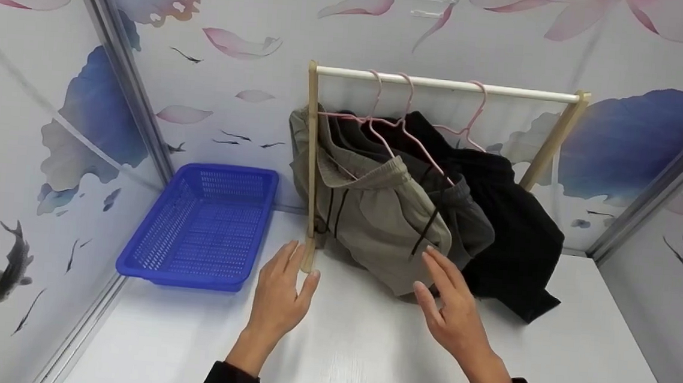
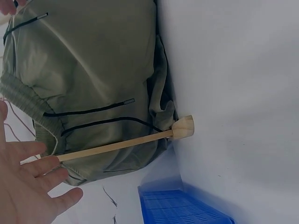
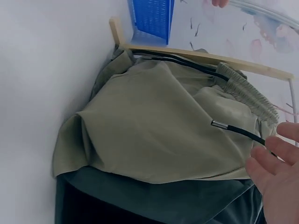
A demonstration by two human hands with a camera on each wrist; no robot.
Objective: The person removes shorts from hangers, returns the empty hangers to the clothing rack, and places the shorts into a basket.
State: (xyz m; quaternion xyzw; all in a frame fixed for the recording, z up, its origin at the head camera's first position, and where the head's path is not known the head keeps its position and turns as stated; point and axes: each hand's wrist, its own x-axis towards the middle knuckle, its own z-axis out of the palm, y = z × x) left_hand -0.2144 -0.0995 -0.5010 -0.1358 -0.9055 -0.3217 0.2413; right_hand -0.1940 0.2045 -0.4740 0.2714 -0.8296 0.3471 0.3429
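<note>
Khaki drawstring pants point(image 1: 370, 217), dark grey pants point(image 1: 474, 225) and black pants point(image 1: 522, 228) hang on pink hangers point(image 1: 409, 100) from a small rack point(image 1: 445, 84) with a white rail and wooden legs. My left hand point(image 1: 279, 292) hovers before the rack's left leg, holding nothing, its fingers fairly straight. My right hand point(image 1: 453, 307) is in front of the khaki pants' lower right side, also with nothing in it. In the right wrist view its fingers point(image 3: 271, 161) overlap a black drawstring point(image 3: 238, 130); whether they touch it I cannot tell.
A blue plastic basket point(image 1: 206, 236) with perforated sides stands left of the rack. Everything rests on a white tabletop point(image 1: 348, 360), enclosed by panels point(image 1: 240, 4) printed with petals and fish. Metal strips run along the panel corners.
</note>
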